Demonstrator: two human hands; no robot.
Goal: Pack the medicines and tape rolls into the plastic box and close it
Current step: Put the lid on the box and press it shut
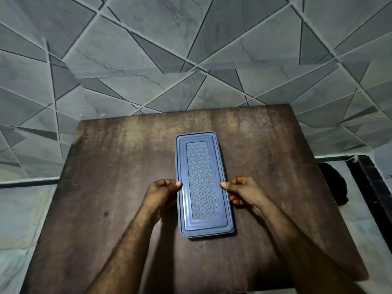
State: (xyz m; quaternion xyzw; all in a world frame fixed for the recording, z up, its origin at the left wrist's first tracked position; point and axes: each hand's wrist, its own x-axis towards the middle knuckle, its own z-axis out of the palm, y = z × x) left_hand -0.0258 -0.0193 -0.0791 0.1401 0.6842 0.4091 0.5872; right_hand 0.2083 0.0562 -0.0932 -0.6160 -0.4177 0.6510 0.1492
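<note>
A long blue-grey plastic box point(202, 183) lies lengthwise in the middle of the brown wooden table point(118, 170), with its patterned lid on top and covering it. My left hand point(162, 193) grips the box's left long edge, thumb on the lid rim. On the opposite long edge my right hand point(241, 190) holds it the same way, thumb on the rim and fingers down the side. No medicines or tape rolls show; the lid hides whatever is inside.
A grey tiled wall with a geometric pattern rises just behind the table's far edge. A dark object point(334, 183) sits on the floor off the table's right side. Pale floor shows on both sides of the table.
</note>
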